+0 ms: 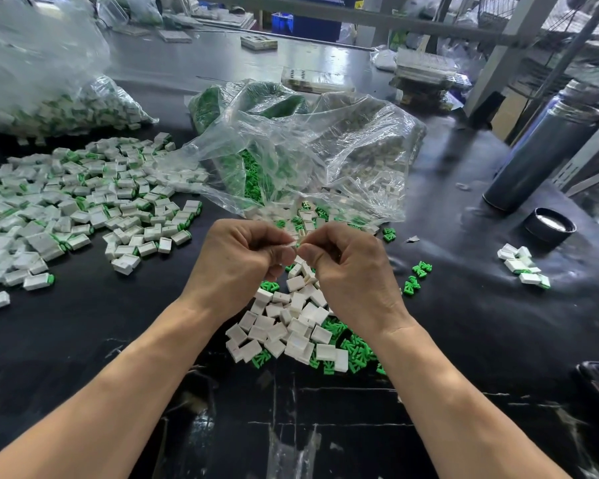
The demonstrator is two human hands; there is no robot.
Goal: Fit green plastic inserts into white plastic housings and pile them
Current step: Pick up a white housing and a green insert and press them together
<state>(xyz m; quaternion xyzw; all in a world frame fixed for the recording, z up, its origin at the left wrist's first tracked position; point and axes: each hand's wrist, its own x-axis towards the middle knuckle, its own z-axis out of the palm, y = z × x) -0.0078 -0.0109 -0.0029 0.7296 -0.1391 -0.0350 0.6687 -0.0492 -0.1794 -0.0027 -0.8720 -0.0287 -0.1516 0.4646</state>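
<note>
— What are the hands doing?

— Both are raised above the black table (101,326), fingers curled, knuckles nearly touching. The left hand (237,259) and the right hand (351,267) pinch a small white housing (294,244) between their fingertips; only a sliver of it shows. I cannot tell whether a green insert is in it.

— And the loose parts?

— Directly under the grip lies a heap of empty white housings (284,326), with green inserts (353,350) scattered at its near and right edges. Just beyond the grip an open clear bag (308,146) spills more of both.

— Finished ones?

— Well to the left of the grip, a wide pile of assembled pieces (83,202), white with green ends. A few more sit far off to the right (523,266), near a black cap (548,225).
</note>
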